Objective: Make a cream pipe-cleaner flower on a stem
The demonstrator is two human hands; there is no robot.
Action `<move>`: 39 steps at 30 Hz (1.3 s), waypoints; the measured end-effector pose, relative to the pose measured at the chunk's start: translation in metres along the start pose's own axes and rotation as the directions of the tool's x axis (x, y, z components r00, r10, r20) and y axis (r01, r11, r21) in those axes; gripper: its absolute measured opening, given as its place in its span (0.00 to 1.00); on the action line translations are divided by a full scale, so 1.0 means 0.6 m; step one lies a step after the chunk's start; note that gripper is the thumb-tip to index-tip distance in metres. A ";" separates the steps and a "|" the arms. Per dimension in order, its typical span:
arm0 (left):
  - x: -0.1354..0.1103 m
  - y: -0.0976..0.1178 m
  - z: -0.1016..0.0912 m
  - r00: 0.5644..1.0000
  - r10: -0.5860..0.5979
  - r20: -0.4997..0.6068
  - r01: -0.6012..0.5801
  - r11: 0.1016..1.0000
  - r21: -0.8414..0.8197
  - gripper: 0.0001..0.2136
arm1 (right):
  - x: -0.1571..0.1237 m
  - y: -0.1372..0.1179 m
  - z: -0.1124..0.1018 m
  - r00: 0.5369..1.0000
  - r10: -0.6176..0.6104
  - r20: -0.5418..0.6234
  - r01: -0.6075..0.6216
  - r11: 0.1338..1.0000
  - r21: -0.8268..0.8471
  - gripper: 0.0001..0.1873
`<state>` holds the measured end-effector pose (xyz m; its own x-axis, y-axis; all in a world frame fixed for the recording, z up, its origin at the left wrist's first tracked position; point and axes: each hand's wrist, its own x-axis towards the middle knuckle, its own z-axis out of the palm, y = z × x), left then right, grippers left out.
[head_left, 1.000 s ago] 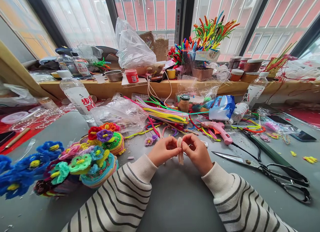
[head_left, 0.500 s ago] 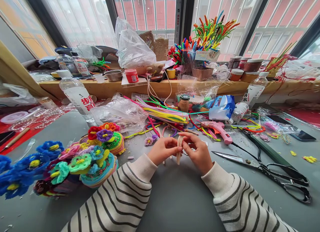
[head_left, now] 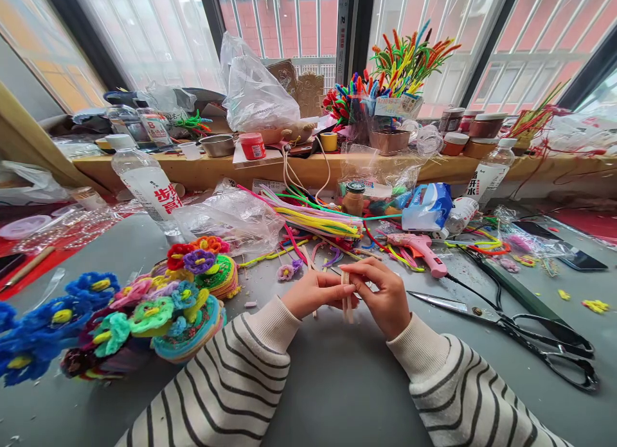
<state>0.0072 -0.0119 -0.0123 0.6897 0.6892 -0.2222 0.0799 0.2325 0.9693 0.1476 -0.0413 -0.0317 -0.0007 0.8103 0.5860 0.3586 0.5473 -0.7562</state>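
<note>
My left hand (head_left: 310,294) and my right hand (head_left: 384,295) meet over the grey table, both closed in a pinch. Between their fingertips is a folded cream pipe cleaner (head_left: 348,311), its strands side by side and their ends pointing down. Part of it is hidden by the fingers. Behind my left hand, more pale strands (head_left: 308,257) stick up; I cannot tell whether they touch the hand. A small pink-and-purple flower (head_left: 285,272) lies just beyond it. To the right of my right hand are large scissors (head_left: 477,311).
Fuzzy flower pieces (head_left: 159,315) stand at left. A bundle of coloured pipe cleaners (head_left: 318,222), a small jar (head_left: 354,200) and a pink glue gun (head_left: 419,249) lie beyond my hands. Water bottles (head_left: 144,180) flank the clutter, and a phone (head_left: 573,248) lies at right.
The cream pipe cleaner has turned between my fingers, so its strands now show side by side instead of edge-on. My left fingers have shifted slightly lower around it.
</note>
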 end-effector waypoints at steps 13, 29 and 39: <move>0.002 -0.001 0.000 0.992 -0.028 0.125 0.040 0.995 -0.089 0.14 | -0.001 -0.003 0.002 0.999 -0.011 -0.033 0.011 1.000 0.024 0.11; -0.003 0.014 -0.016 0.694 0.438 -0.571 -0.354 0.899 0.259 0.13 | -0.005 0.009 0.021 0.960 0.139 0.242 -0.057 0.947 -0.316 0.10; 0.003 0.005 -0.025 0.560 0.445 -0.699 -0.396 0.885 0.245 0.13 | -0.011 0.007 0.025 0.921 0.223 0.318 0.020 0.791 -0.612 0.04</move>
<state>-0.0018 0.0004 -0.0112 -0.0810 0.9691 0.2329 -0.0264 -0.2357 0.9715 0.1351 -0.0414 -0.0434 -0.2175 0.9355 0.2786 0.8547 0.3204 -0.4085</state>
